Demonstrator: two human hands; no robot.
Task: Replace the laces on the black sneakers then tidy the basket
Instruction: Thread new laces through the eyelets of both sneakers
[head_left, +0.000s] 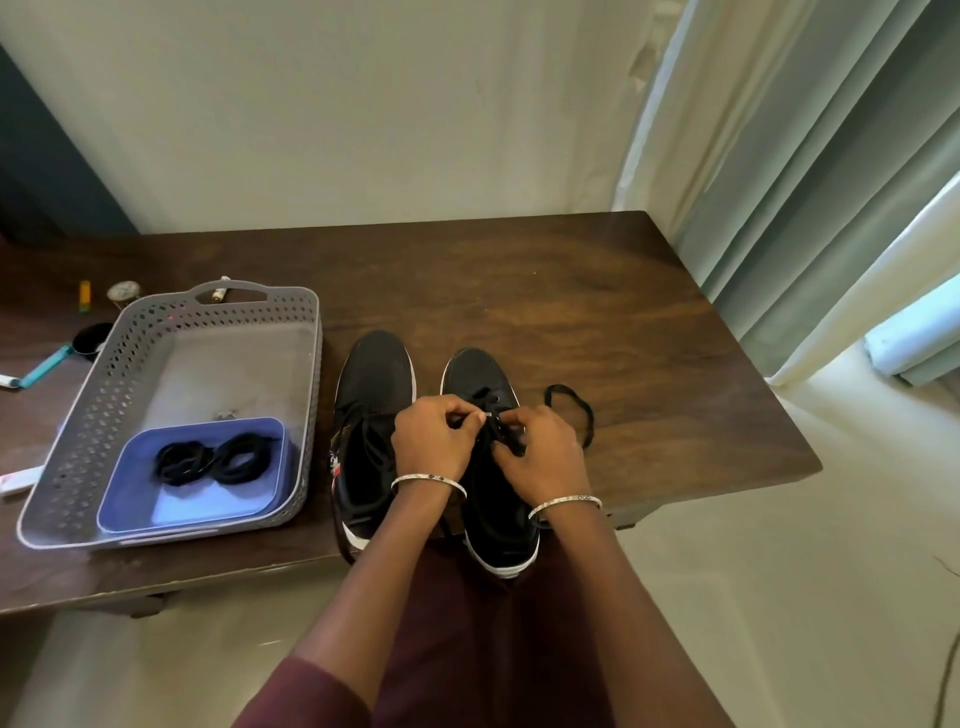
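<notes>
- Working on right-side sneaker (478, 374), toe pointing away, front-middle of worktop (597, 312).
- Pinching lace tip (486, 414) w/ left hand (434, 441), gripping lace by the eyelets w/ right hand (543, 457).
- Prob needs slack pulled from lace loop (590, 413) just right of shoe, nearer right hand.
- Leaving spare laces (218, 460) in basket (309, 364), well left.

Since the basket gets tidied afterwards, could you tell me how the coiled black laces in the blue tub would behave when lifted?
The coiled black laces look soft and floppy, so they would probably sag and uncoil unless gathered whole. They seem light; the shallow blue plastic tub under them might shift if they are dragged.
</notes>
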